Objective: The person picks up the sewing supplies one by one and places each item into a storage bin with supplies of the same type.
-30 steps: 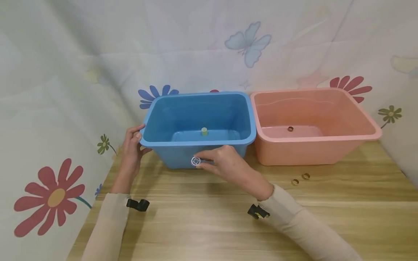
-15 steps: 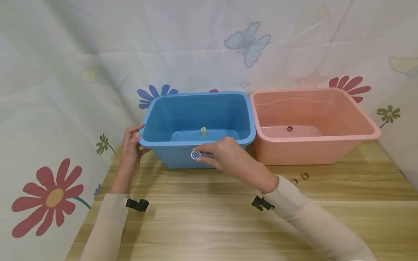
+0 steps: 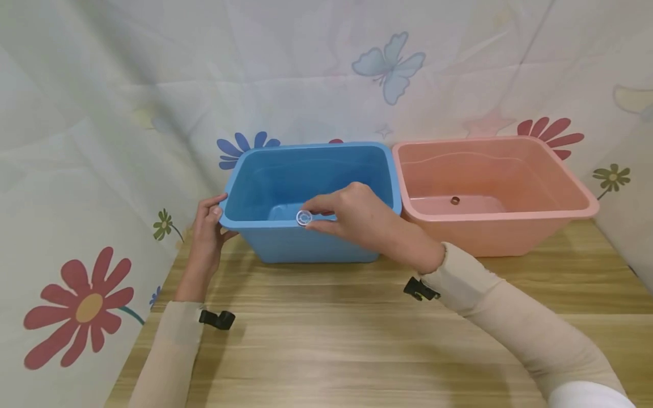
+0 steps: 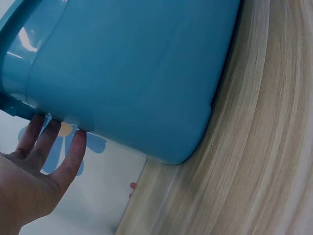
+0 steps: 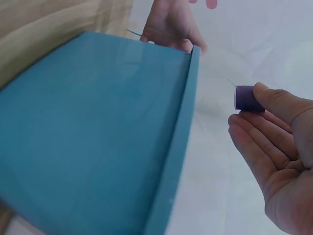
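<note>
Probably light and stiff, the purple spool (image 5: 248, 98) is aptly pinched round its side by the right hand (image 3: 354, 218), seemingly above the blue tub (image 3: 306, 245), touched by the left hand's (image 3: 206, 229) extended fingers.

A wooden table (image 3: 316, 340) with pale, streaky grain carries two plastic tubs side by side near its back: a blue tub (image 3: 306, 246) standing upright on the left, a pink tub (image 3: 479, 238) upright on the right.
</note>
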Demonstrator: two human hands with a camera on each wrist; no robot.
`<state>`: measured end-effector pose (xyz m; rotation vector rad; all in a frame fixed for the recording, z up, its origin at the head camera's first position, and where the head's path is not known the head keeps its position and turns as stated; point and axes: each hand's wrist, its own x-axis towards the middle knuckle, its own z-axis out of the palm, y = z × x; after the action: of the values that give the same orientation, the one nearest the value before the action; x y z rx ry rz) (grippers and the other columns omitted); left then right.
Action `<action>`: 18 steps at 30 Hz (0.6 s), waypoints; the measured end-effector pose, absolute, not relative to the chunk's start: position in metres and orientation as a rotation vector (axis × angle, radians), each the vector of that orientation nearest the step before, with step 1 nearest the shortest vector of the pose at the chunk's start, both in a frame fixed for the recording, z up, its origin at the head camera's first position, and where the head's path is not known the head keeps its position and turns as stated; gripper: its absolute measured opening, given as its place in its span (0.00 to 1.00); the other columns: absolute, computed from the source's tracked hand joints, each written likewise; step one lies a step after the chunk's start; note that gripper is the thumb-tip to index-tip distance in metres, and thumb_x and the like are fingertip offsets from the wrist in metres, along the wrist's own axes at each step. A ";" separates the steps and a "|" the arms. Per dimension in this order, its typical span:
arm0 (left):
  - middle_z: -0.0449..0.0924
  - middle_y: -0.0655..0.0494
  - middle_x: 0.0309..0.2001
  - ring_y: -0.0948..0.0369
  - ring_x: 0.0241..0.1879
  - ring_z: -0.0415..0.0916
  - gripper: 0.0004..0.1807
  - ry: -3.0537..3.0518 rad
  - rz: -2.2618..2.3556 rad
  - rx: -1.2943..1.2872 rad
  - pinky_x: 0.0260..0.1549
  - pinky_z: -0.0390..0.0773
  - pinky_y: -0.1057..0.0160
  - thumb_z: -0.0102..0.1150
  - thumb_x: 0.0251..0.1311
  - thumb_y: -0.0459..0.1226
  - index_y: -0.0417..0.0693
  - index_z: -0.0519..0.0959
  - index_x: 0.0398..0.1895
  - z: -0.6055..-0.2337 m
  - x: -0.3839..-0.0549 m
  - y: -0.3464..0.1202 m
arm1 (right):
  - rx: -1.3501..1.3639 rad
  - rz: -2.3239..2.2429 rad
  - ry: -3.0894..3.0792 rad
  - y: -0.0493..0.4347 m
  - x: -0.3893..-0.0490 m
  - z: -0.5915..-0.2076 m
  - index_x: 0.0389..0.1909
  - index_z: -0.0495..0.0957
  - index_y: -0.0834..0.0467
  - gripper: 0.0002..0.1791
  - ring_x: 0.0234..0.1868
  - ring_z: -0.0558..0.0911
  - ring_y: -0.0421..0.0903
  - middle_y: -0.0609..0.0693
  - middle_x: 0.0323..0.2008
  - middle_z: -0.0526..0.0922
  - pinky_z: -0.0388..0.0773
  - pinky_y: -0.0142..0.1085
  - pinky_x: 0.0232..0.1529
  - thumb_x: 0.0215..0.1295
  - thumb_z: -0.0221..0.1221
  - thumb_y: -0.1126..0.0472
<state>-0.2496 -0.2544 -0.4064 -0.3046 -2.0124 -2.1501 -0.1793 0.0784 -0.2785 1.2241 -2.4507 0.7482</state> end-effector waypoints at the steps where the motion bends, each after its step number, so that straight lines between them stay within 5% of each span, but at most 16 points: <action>1: 0.63 0.50 0.63 0.50 0.57 0.67 0.22 -2.010 -2.153 -0.306 0.41 0.77 0.56 0.47 0.67 0.47 0.54 0.67 0.63 -0.407 -0.250 -0.255 | 1.225 0.757 -2.455 0.079 -0.180 -0.276 0.45 0.84 0.52 0.14 0.37 0.84 0.37 0.43 0.40 0.86 0.78 0.29 0.38 0.58 0.65 0.54; 18: 0.65 0.49 0.61 0.47 0.56 0.67 0.21 -1.987 -2.164 -0.319 0.41 0.76 0.55 0.46 0.68 0.44 0.53 0.67 0.62 -0.404 -0.246 -0.252 | 1.236 0.727 -2.542 0.086 -0.205 -0.260 0.41 0.85 0.50 0.12 0.37 0.83 0.33 0.40 0.36 0.86 0.78 0.29 0.40 0.57 0.66 0.52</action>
<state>-0.2458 -0.2524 -0.4040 -0.3190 -1.9869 -2.1641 -0.2051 0.0865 -0.2598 1.2361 -2.5416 0.7272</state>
